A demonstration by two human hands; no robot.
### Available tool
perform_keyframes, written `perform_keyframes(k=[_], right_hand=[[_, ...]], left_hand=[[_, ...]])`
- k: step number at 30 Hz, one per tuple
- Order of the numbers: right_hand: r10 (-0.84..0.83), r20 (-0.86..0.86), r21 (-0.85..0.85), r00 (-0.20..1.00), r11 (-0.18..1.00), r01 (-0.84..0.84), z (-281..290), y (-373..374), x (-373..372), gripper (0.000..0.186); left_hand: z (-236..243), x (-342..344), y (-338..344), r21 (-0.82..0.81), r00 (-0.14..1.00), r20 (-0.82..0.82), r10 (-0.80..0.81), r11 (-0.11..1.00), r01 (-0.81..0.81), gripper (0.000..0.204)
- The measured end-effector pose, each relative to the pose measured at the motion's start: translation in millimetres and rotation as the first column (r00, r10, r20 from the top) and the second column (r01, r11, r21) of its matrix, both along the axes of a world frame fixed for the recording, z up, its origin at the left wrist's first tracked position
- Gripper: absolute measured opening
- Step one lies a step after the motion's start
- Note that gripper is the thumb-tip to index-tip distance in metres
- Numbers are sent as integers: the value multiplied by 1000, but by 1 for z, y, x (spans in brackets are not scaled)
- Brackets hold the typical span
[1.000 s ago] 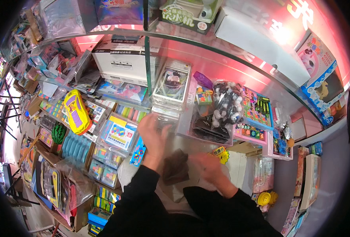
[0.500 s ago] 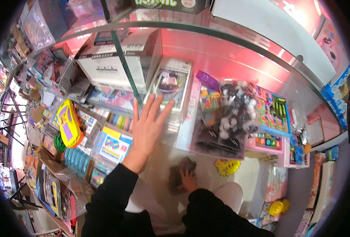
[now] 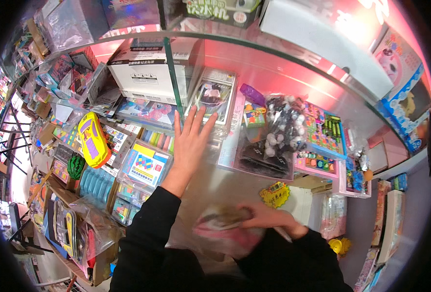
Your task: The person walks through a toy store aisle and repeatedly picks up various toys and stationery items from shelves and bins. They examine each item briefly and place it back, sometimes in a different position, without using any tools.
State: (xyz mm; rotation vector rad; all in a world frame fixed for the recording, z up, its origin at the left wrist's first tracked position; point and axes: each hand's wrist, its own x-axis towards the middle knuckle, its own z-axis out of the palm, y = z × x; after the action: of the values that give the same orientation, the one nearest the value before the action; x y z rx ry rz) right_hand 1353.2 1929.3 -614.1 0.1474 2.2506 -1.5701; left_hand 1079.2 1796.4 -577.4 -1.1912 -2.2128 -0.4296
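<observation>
My left hand [image 3: 192, 138] reaches forward with its fingers stretched out and slightly spread, nothing gripped in it. Its fingertips are at the near end of a flat clear-wrapped package [image 3: 210, 100] beside the glass edge. Lower down, my right hand [image 3: 271, 217] is closed on a crumpled pink and brownish cloth [image 3: 225, 228], smeared by motion. The fingertips are partly hidden by blur and by the cloth. A yellow starburst-shaped tag [image 3: 276, 194] lies just beyond the right hand.
A glass shelf edge [image 3: 274, 52] crosses above both hands. White boxes [image 3: 142, 73] stand behind the glass at left. Bagged black-and-white pompom items [image 3: 281, 129] and a tray of colourful small goods [image 3: 325, 129] lie at right. A yellow toy car [image 3: 94, 141] sits at left.
My right hand has lifted and moved right and nearer me, with the cloth now bunched in it rather than pressed flat under spread fingers. My left hand stays stretched out near the package.
</observation>
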Motion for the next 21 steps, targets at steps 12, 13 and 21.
perform_keyframes(k=[12,13,21], right_hand=[[-650,-695,-97,307,508,856,140,120,-245,49],[-522,-752,179,402,426,887,127,103,-278,52],[-204,-750,614,629,136,777,100,70,-343,63]], left_hand=[[-5,10,20,163,995,38,-92,983,85,50],[-4,8,20,197,994,-2,-111,974,109,50],[-4,42,-1,213,965,104,-242,953,216,45]])
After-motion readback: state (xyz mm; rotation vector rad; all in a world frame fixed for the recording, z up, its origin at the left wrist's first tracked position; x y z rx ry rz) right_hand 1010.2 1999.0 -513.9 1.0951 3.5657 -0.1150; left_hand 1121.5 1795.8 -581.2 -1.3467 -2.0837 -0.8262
